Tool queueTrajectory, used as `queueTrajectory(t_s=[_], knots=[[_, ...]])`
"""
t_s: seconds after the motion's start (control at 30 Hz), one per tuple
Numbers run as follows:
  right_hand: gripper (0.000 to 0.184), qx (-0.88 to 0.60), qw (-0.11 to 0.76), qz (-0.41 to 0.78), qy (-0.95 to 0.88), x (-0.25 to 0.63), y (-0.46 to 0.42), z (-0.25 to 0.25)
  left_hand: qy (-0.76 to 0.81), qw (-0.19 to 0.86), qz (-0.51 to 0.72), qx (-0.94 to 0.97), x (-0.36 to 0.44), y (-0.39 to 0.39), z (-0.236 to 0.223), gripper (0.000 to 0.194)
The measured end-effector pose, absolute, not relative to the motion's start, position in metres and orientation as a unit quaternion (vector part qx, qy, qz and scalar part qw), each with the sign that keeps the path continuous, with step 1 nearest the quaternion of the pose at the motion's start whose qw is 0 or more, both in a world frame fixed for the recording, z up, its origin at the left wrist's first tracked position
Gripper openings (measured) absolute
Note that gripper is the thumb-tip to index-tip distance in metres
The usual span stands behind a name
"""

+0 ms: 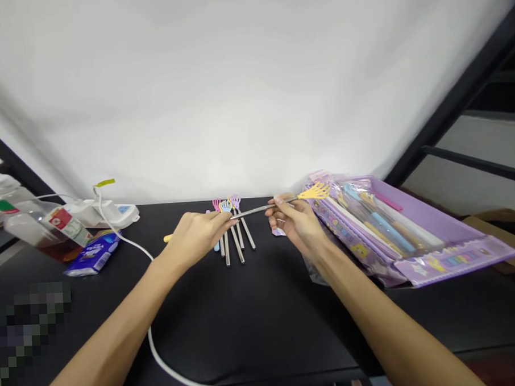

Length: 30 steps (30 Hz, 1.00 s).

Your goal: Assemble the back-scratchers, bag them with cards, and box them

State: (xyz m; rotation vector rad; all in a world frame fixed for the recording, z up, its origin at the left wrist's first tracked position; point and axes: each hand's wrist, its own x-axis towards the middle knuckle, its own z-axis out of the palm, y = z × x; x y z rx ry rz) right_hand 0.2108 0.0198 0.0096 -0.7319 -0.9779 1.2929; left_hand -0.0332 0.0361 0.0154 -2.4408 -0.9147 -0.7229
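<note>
A telescopic back scratcher [258,209] with a yellow claw-shaped head is held across the desk by both hands. My left hand [200,238] is closed round its handle end, and a yellow tip sticks out on the left. Near the yellow head, my right hand [296,220] pinches the thin metal rod between thumb and fingers. Behind the hands lie several back scratchers [239,239] with pink, blue and purple heads and silver rods. My left hand partly covers them.
At right stands a purple display box [420,208] with wrapped pieces inside. To the left are a tilted bottle of brown liquid [50,230], a blue packet [96,254] and a white power strip [128,214]. A white cable [162,362] crosses the black desk [254,324].
</note>
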Motion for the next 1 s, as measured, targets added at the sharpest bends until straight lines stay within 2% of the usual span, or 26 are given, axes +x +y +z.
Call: queueTrajectory(t_s=[0.13,0.2,0.4,0.5,0.57,0.7,0.77,0.9,1.0], knots=[[0.039,-0.344,0.717,0.509,-0.329,0.227,0.025,0.015,-0.348,0.197,-0.267,-0.876,-0.053,0.044,0.016,0.036],[0.042,-0.366,0.728,0.47,-0.34,0.237,0.027,0.016,-0.353,0.194,-0.268,-0.875,-0.061,0.046,0.016,0.036],[0.045,-0.431,0.603,0.421,-0.523,0.23,0.024,0.007,-0.346,0.205,-0.249,-0.881,-0.043,0.037,0.013,0.043],[0.043,-0.422,0.576,0.407,-0.57,0.226,0.022,0.008,-0.342,0.195,-0.254,-0.883,-0.033,0.032,0.012,0.043],[0.041,-0.417,0.592,0.39,-0.569,0.229,0.023,0.012,-0.338,0.195,-0.262,-0.883,-0.033,0.032,0.014,0.04],[0.041,-0.397,0.705,0.353,-0.469,0.241,0.027,0.02,-0.347,0.187,-0.269,-0.879,-0.042,0.033,0.02,0.038],[0.043,-0.393,0.732,0.339,-0.442,0.241,0.026,0.021,-0.353,0.163,-0.274,-0.88,-0.044,0.033,0.022,0.037],[0.042,-0.411,0.645,0.377,-0.522,0.225,0.019,0.014,-0.339,0.144,-0.281,-0.886,-0.038,0.03,0.019,0.042],[0.039,-0.416,0.584,0.403,-0.569,0.213,0.013,0.009,-0.363,0.125,-0.274,-0.882,-0.032,0.027,0.016,0.039]])
